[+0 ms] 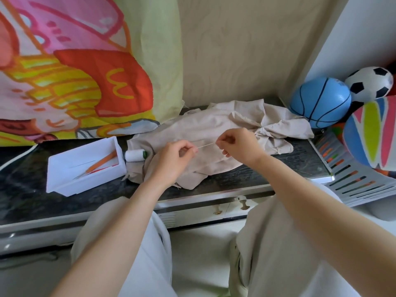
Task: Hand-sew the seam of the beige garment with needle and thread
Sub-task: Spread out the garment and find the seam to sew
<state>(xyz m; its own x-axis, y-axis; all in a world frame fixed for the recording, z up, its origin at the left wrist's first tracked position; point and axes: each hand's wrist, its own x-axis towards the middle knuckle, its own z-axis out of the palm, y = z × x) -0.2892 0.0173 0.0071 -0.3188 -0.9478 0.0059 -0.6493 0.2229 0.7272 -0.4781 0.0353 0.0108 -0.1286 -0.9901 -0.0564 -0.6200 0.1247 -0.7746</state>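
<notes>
A person seated at a dark, marbled tabletop (235, 179) holds a pale strand (205, 145) taut between two bare hands; whether it is thread or needle cannot be told. The left hand (175, 155) pinches one end with curled fingertips and the right hand (235, 144) pinches the other. Both are poised just above the beige garment (205, 127), which lies crumpled across the middle of the tabletop, bunched toward the back edge and the right-hand side. A spool of white thread (135, 155) lies on its side at the garment's left edge, just beside a white tray (64, 181) that sits toward the tabletop's left front and holds an orange-handled tool (102, 162). A brightly printed cartoon cloth (64, 71) hangs over the back left corner. Past the right edge, a blue basketball (320, 102), a black-and-white football (369, 83) and a striped ball (372, 133) crowd together, the striped one resting in a grey slotted basket (353, 179). The person's knees, in pale trousers (267, 243), show below the front edge.
</notes>
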